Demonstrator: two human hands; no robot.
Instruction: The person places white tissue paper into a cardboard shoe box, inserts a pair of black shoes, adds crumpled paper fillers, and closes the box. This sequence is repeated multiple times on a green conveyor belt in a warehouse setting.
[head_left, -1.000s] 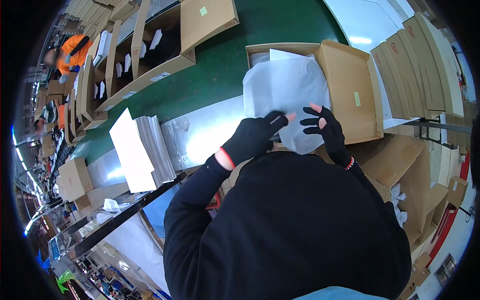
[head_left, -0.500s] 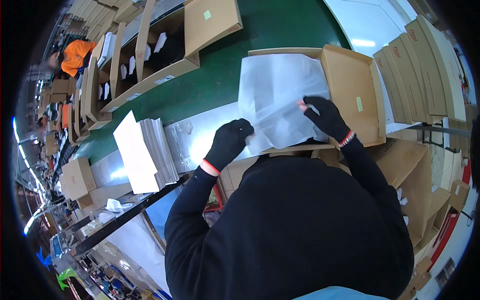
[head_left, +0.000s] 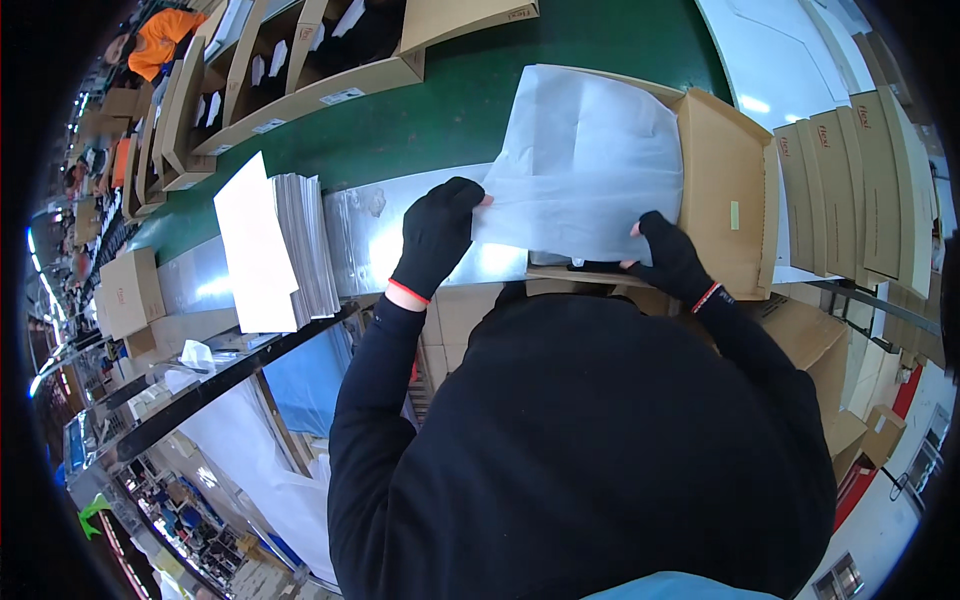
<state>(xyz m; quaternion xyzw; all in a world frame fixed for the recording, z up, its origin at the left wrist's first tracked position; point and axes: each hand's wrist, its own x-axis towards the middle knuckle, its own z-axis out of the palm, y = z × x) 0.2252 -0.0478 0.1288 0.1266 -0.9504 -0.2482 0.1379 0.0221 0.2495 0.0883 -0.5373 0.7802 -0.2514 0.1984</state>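
A thin, translucent white sheet of wrapping paper [head_left: 590,150] covers most of an open brown cardboard box [head_left: 728,200], its left part hanging past the box's side. At the sheet's left edge my left hand [head_left: 437,228], in a black fingerless glove, pinches the paper. My right hand [head_left: 672,258], gloved alike, has thumb and fingertips closed on the sheet's near right part. Something dark shows in a narrow gap at the box's near side; most of the contents are hidden under the paper.
Left of me stands a stack of white sheets [head_left: 300,245] on the metal table edge [head_left: 365,225]. Open boxes with dark contents [head_left: 300,105] line the far side of the green surface [head_left: 460,110]. Closed cartons [head_left: 840,190] lean at right. A person in orange [head_left: 160,45] is far left.
The crumpled paper now lies flatter, drawn toward the near side and left. My left hand has moved up and left; my right hand has come down to the sheet's near edge.
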